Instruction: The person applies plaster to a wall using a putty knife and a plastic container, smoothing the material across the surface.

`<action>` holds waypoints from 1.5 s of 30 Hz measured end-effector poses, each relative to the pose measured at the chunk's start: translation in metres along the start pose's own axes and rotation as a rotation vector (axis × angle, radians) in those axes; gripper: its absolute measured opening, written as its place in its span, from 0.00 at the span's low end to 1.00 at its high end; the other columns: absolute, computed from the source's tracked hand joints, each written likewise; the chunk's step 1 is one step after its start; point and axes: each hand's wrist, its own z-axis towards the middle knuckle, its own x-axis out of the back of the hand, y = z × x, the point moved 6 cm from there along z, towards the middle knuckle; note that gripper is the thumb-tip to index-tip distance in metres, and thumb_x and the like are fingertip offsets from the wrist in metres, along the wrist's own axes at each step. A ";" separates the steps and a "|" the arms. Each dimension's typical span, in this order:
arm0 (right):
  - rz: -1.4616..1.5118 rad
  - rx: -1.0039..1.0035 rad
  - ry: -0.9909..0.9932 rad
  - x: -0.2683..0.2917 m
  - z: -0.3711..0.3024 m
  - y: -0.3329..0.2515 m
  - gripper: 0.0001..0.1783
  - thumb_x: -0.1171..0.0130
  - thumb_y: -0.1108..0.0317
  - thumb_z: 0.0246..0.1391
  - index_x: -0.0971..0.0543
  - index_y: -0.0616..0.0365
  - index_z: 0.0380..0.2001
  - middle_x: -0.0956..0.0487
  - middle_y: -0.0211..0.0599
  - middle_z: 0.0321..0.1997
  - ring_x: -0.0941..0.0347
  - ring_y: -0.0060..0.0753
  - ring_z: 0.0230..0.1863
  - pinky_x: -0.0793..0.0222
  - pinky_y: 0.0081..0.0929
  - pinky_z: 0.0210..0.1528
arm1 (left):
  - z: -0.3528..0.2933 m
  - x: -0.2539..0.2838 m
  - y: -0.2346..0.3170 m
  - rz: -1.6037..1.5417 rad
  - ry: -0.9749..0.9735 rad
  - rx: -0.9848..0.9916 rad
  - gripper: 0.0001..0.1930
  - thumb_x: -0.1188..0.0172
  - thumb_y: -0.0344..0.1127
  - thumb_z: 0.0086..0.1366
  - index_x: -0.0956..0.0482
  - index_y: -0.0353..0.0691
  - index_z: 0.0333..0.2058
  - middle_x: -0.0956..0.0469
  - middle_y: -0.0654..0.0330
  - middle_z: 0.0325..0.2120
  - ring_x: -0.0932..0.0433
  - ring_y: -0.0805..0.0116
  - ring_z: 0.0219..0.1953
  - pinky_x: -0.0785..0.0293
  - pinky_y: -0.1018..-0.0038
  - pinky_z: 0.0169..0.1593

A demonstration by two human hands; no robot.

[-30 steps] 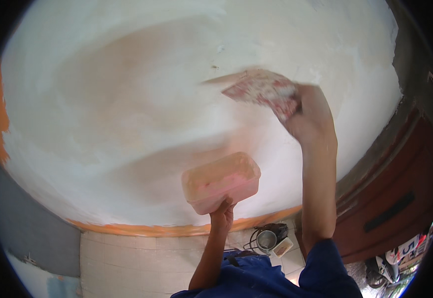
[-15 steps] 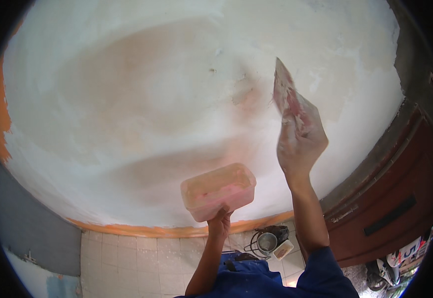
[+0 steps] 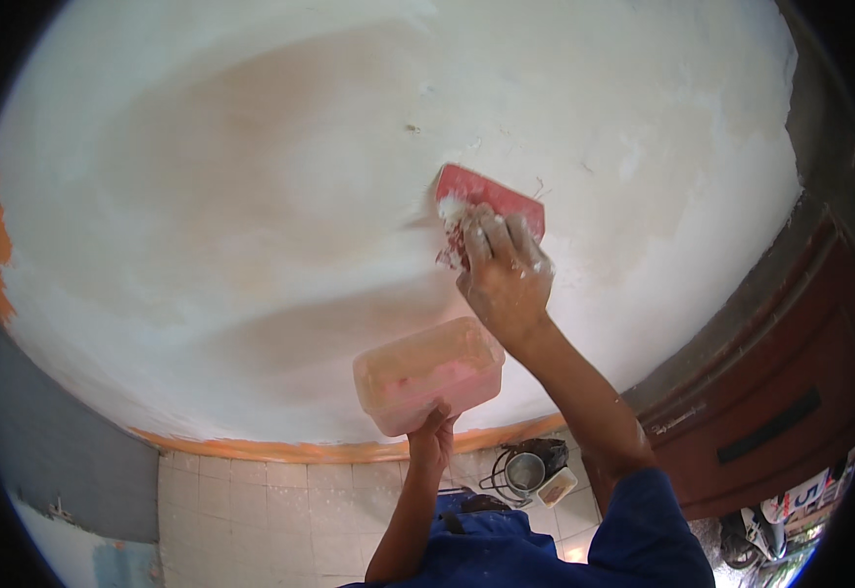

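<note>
Red scraper [image 3: 491, 201] half-hidden behind right hand [image 3: 504, 274]; blade edge unclear

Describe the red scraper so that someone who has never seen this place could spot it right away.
Start at the big white plastered wall that fills most of the view. Right of its middle, the right hand presses a flat red scraper against the plaster. It is the only bright red thing on the wall; the pale pink tub in the left hand sits lower.
</note>
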 end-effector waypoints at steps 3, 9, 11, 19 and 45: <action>0.066 -0.002 -0.064 -0.003 -0.010 -0.005 0.18 0.46 0.77 0.24 0.26 0.65 0.29 0.29 0.39 0.37 0.32 0.35 0.34 0.31 0.26 0.33 | 0.002 0.007 -0.001 0.032 -0.017 -0.003 0.31 0.45 0.15 0.49 0.44 0.41 0.51 0.34 0.56 0.43 0.30 0.65 0.45 0.24 0.70 0.44; 0.067 0.044 -0.034 -0.014 -0.029 -0.012 0.21 0.44 0.77 0.20 0.25 0.58 0.29 0.26 0.34 0.36 0.31 0.33 0.32 0.30 0.25 0.25 | 0.014 0.010 -0.006 0.036 -0.011 0.033 0.31 0.45 0.15 0.49 0.44 0.41 0.51 0.35 0.57 0.43 0.30 0.65 0.45 0.24 0.69 0.44; 0.119 0.020 -0.066 -0.019 -0.034 -0.016 0.20 0.44 0.77 0.21 0.25 0.57 0.28 0.25 0.33 0.34 0.30 0.32 0.32 0.30 0.25 0.24 | 0.018 0.016 -0.010 0.025 -0.010 0.061 0.31 0.45 0.14 0.49 0.44 0.41 0.51 0.35 0.56 0.44 0.31 0.63 0.46 0.25 0.67 0.45; 0.233 -0.253 0.247 0.034 0.007 0.023 0.22 0.49 0.84 0.29 0.25 0.62 0.35 0.26 0.38 0.36 0.29 0.37 0.37 0.28 0.28 0.32 | 0.009 0.011 -0.004 0.184 -0.072 0.005 0.31 0.46 0.21 0.52 0.48 0.43 0.54 0.39 0.54 0.48 0.37 0.55 0.52 0.33 0.57 0.52; 0.061 -0.104 0.317 0.046 0.027 0.018 0.19 0.41 0.73 0.24 0.26 0.60 0.29 0.30 0.35 0.34 0.33 0.37 0.35 0.30 0.30 0.28 | 0.017 0.045 -0.026 -0.038 -0.276 0.101 0.33 0.43 0.12 0.44 0.41 0.42 0.49 0.34 0.61 0.39 0.29 0.70 0.38 0.25 0.78 0.40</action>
